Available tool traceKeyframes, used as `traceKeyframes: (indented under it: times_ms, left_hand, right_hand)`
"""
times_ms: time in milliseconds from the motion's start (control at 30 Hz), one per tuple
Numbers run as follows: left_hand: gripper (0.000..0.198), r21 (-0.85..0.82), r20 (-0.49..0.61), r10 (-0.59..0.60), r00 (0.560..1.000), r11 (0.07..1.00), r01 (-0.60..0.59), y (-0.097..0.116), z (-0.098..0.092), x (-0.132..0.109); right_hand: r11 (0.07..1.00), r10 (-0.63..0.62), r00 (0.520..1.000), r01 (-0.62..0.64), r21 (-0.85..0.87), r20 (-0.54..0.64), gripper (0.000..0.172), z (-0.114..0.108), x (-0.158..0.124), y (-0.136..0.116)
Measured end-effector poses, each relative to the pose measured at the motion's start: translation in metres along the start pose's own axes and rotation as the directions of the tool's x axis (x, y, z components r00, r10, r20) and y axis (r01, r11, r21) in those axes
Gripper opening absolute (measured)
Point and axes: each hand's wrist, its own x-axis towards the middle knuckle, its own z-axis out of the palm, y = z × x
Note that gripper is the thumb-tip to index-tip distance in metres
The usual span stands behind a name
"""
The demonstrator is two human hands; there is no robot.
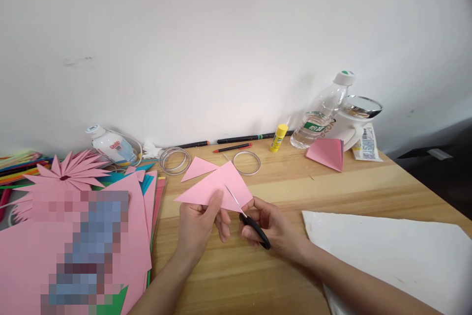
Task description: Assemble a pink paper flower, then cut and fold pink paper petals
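a craft desk at home or in class: coloured paper stacks (147,197), glue stick (278,137), pencils (22,165), wooden table (280,192).

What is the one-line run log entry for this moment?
left hand: holds pink paper triangle | right hand: holds scissors | position: scissors over the paper | surface: wooden table

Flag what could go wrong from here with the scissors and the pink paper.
1. The left hand pinches the folded pink paper right beside the blades of the scissors, which the right hand holds. Its fingers could get nicked.
2. The paper is held above the table by one edge only, so it may flex or slip and the cut could wander.
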Motion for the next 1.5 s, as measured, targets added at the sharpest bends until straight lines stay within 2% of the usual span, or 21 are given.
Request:
traceKeyframes:
  times_ms: [200, 367, 533, 933, 1167, 1500]
  left_hand:
    - [0.042, -0.032, 0.03, -0.012, 0.999, 0.999, 0.012, -0.003, -0.002, 0.001]
    - [0.041, -0.06, 0.076, -0.025, 0.997, 0.998, 0.03, -0.003, 0.001, -0.003]
    - [0.042, -0.071, 0.072, -0.028, 0.997, 0.997, 0.033, -0.001, 0.002, -0.004]
    - [0.042, -0.077, 0.095, -0.018, 0.995, 0.997, 0.025, -0.004, 0.001, -0.003]
    - [0.043, -0.087, 0.097, -0.01, 0.995, 0.996, 0.018, -0.006, 0.0, -0.002]
    - [0.044, -0.08, 0.1, -0.012, 0.995, 0.997, 0.02, -0.006, 0.001, -0.002]
  right_hand:
    - [1.0, -0.005, 1.0, 0.005, 0.03, -0.001, 0.038, -0.001, -0.001, 0.005]
    - [0.999, -0.047, 0.999, 0.047, 0.015, 0.017, 0.043, -0.004, 0.0, 0.011]
    - [0.998, -0.056, 0.998, 0.056, 0.026, 0.003, 0.052, -0.004, 0.001, 0.01]
    - [0.996, -0.066, 0.998, 0.066, 0.063, -0.011, 0.049, -0.002, -0.001, 0.009]
    - [0.996, -0.048, 0.999, 0.049, 0.071, -0.02, 0.059, -0.004, -0.001, 0.011]
    - [0.997, -0.04, 0.999, 0.042, 0.068, -0.033, 0.06, -0.003, 0.0, 0.012]
